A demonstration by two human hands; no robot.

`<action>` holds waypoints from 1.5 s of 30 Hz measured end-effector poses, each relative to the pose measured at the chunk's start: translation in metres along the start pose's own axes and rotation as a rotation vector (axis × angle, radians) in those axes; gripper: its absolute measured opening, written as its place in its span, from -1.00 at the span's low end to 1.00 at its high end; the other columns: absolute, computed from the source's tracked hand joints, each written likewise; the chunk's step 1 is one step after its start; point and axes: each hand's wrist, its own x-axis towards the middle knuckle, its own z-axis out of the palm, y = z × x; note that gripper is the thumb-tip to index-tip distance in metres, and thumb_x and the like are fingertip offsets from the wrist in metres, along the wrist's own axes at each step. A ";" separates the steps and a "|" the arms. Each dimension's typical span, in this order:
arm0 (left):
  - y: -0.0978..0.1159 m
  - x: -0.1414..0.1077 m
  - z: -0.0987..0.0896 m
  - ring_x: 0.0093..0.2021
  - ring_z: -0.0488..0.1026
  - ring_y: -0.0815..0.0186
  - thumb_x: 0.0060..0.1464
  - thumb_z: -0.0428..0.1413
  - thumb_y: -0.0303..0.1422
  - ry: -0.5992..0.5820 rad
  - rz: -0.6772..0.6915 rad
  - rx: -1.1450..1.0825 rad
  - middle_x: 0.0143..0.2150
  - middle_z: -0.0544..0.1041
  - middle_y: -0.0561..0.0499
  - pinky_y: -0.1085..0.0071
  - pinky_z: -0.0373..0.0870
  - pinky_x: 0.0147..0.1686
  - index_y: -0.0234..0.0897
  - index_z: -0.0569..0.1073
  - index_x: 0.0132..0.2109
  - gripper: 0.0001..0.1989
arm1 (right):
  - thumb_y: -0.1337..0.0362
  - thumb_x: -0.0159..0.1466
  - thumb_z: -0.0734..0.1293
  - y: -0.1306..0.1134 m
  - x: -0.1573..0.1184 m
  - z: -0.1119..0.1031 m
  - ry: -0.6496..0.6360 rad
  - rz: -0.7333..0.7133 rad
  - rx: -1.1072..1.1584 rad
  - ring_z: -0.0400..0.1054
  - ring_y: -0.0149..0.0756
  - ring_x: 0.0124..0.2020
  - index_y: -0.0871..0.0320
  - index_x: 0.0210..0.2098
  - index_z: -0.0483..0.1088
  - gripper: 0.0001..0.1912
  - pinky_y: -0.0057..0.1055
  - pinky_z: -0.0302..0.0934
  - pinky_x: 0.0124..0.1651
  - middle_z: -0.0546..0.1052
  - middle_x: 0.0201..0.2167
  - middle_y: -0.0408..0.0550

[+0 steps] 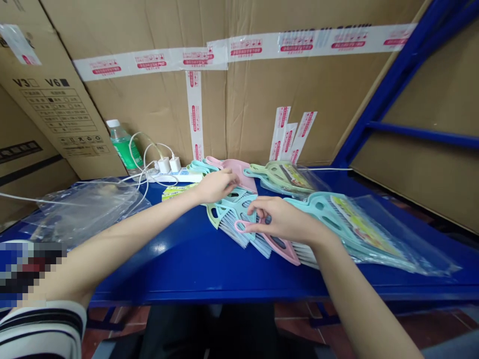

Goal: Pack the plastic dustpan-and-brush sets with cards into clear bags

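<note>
Pastel plastic hand brushes (pixel 234 214) lie fanned in an overlapping row on a blue metal shelf (pixel 179 259), in mint, teal and pink, with slotted heads and pale bristles pointing toward the person. The left hand (pixel 216 186) rests on the teal brushes, and the right hand (pixel 279 219) sits just beside a pink looped handle (pixel 243 227). A pink brush (pixel 239 174) lies at the back of the row. To the right, a bundle of teal brushes (pixel 359 234) sits in a clear plastic bag with a yellow printed card. Behind it, a bundle of green brushes (pixel 284 178) is also bagged.
</note>
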 end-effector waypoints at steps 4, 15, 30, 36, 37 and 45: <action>0.003 0.006 0.003 -0.23 0.50 0.21 0.29 -0.10 -0.40 -0.057 -0.012 0.121 -0.15 0.44 -0.14 0.33 0.39 -0.34 -0.34 0.54 -0.06 -0.68 | 0.17 0.13 0.48 -0.001 0.000 0.001 -0.010 -0.034 -0.007 0.31 -0.25 -0.35 0.09 -0.41 0.38 -0.79 -0.38 0.16 -0.32 0.40 -0.46 -0.15; 0.016 0.015 -0.001 -0.17 0.52 0.15 0.27 -0.09 -0.49 -0.121 0.014 0.309 -0.06 0.45 -0.23 0.37 0.33 -0.42 -0.41 0.45 0.05 -0.69 | 0.22 0.19 0.42 0.003 0.003 0.009 0.006 -0.142 -0.087 0.25 -0.26 -0.36 0.10 -0.51 0.25 -0.73 -0.34 0.14 -0.28 0.35 -0.47 -0.14; 0.011 0.025 0.002 -0.25 0.56 0.16 0.20 -0.03 -0.58 -0.143 0.048 0.389 -0.24 0.54 -0.15 0.37 0.30 -0.43 -0.37 0.53 -0.16 -0.76 | 0.19 0.31 0.30 0.003 0.008 0.012 0.169 -0.136 -0.351 0.26 -0.26 -0.46 0.08 -0.48 0.23 -0.74 -0.35 0.06 -0.33 0.39 -0.52 -0.12; 0.009 0.028 -0.001 -0.28 0.55 0.19 0.21 -0.04 -0.56 -0.117 0.060 0.416 -0.27 0.53 -0.13 0.36 0.30 -0.42 -0.37 0.53 -0.16 -0.76 | 0.20 0.31 0.30 0.002 0.008 0.012 0.163 -0.156 -0.349 0.26 -0.27 -0.46 0.09 -0.48 0.23 -0.74 -0.35 0.06 -0.30 0.41 -0.52 -0.12; 0.009 0.028 -0.002 -0.29 0.55 0.19 0.21 -0.04 -0.56 -0.116 0.062 0.423 -0.28 0.53 -0.13 0.36 0.30 -0.42 -0.37 0.53 -0.15 -0.76 | 0.20 0.31 0.31 0.001 0.008 0.012 0.159 -0.154 -0.350 0.26 -0.27 -0.47 0.09 -0.49 0.23 -0.73 -0.35 0.06 -0.30 0.41 -0.53 -0.12; 0.015 0.002 -0.024 -0.29 0.53 0.16 0.18 -0.06 -0.62 -0.098 0.061 0.495 -0.22 0.53 -0.20 0.34 0.30 -0.48 -0.40 0.51 -0.07 -0.71 | 0.18 0.32 0.31 -0.003 0.008 0.009 0.120 -0.113 -0.350 0.27 -0.24 -0.44 0.09 -0.49 0.23 -0.72 -0.35 0.05 -0.30 0.39 -0.52 -0.11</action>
